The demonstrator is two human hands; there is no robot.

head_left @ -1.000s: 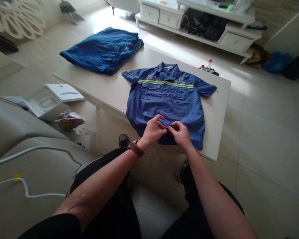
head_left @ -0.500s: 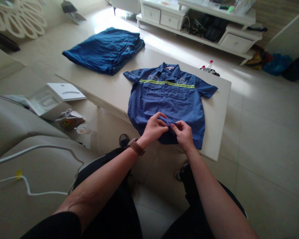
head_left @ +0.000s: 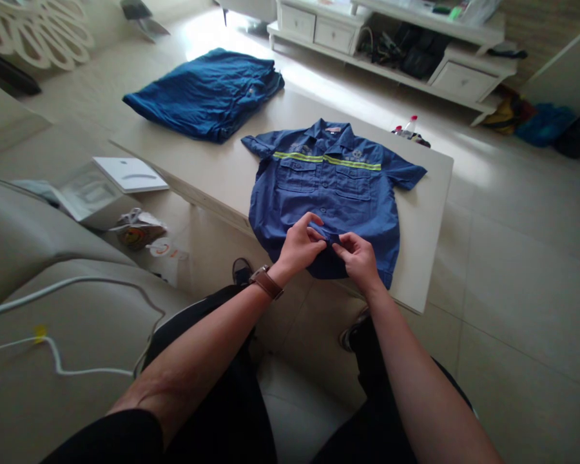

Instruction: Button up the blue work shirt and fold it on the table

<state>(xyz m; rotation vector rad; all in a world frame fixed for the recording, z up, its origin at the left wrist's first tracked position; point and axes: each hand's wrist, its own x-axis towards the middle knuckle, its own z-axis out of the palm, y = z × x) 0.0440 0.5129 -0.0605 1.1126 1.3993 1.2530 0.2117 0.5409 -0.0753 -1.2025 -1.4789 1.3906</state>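
Left hand (head_left: 300,247) and right hand (head_left: 359,258) each pinched the shirt (head_left: 326,193) placket near the hem. Best to align both edges flat first.

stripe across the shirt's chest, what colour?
Bright yellow-green, a reflective-looking stripe on the blue shirt; head view shows it.

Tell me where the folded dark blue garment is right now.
In the head view, the folded dark blue garment lies on the far-left part of the table, beyond and left of the work shirt.
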